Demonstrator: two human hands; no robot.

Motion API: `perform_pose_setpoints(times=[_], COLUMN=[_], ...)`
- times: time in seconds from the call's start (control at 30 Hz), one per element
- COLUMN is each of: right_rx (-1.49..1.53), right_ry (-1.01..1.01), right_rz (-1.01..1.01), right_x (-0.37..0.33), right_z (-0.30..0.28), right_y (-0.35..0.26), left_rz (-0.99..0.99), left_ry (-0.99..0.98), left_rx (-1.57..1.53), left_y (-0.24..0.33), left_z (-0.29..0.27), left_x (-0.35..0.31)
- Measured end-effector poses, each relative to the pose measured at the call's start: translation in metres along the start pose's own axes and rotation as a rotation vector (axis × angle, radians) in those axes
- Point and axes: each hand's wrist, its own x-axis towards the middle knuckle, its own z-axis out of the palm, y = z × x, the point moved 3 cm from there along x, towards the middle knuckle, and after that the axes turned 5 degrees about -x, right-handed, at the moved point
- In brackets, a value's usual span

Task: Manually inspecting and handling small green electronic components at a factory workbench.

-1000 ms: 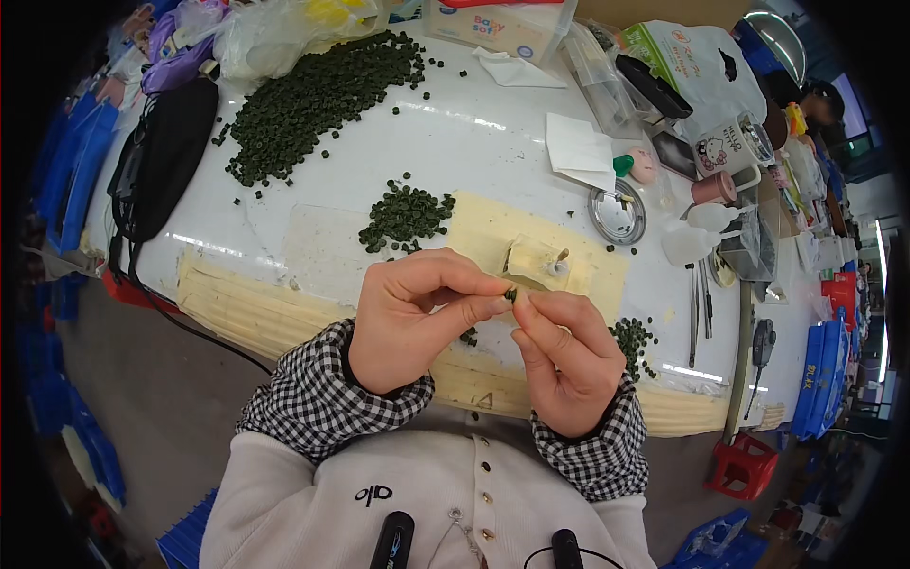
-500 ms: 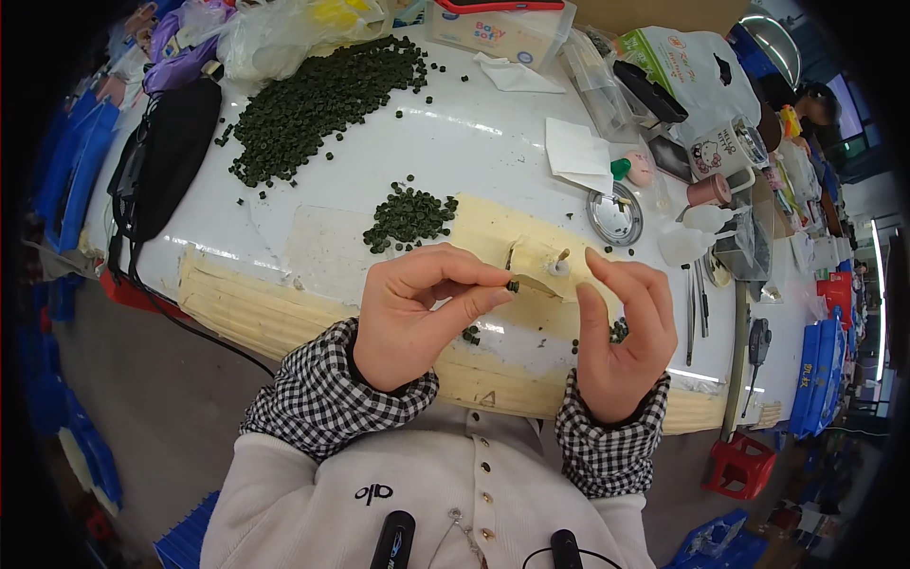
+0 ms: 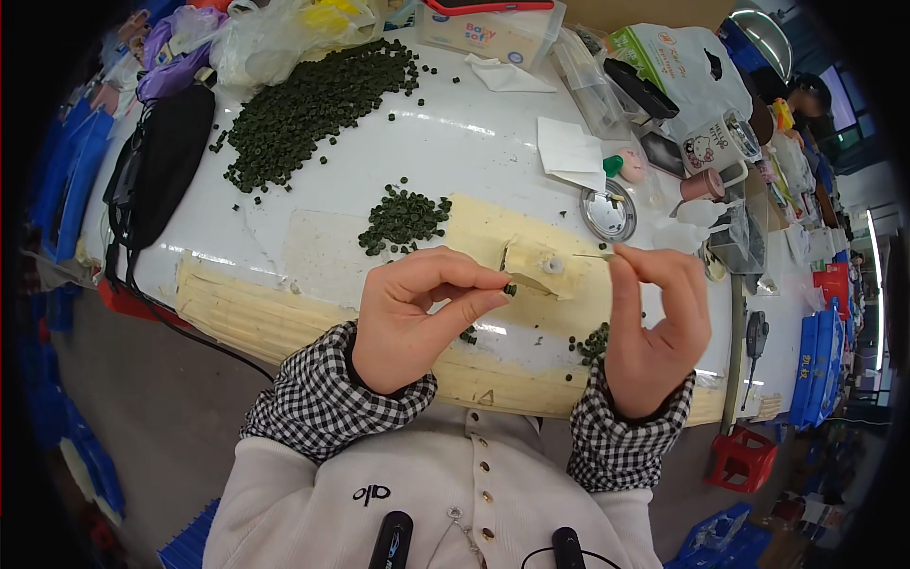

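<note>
My left hand (image 3: 417, 318) is closed in a pinch on a small dark green ring-shaped part (image 3: 510, 289). Just right of that part stands a block wrapped in cream tape (image 3: 533, 267), with a short white nub (image 3: 554, 266) on it. My right hand (image 3: 661, 327) pinches a thin, needle-like pin (image 3: 592, 255) between thumb and forefinger. Its free end points left, close to the nub; whether they touch I cannot tell. A small pile of green parts (image 3: 406, 220) lies beyond my left hand, and a smaller cluster (image 3: 591, 345) sits beside my right wrist.
A large heap of green parts (image 3: 313, 104) covers the far left, near a black pouch (image 3: 171, 156). At the right are a round metal dish (image 3: 608, 214), white paper (image 3: 569, 152), a mug (image 3: 713, 147) and a pink spool (image 3: 701, 186). Cream tape (image 3: 256, 299) lines the near edge.
My right hand has moved right, away from the block, and its fingers have closed on a thin pin. The brownish tip by the nub is gone. My left hand keeps its pinch.
</note>
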Motion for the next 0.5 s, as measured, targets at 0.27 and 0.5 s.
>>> perform_pose_setpoints(times=[0.27,0.5], right_rx=[0.603,0.716], right_ry=[-0.197,-0.266], right_rz=[0.067,0.123], right_x=[-0.013,-0.016], right_z=[0.016,0.024], right_y=[-0.003,-0.004], left_rz=[-0.044,-0.043], left_ry=[-0.015,-0.034], left_rx=[-0.016,0.001], left_y=[0.002,0.002], left_z=[0.006,0.005], left_x=[0.003,0.002])
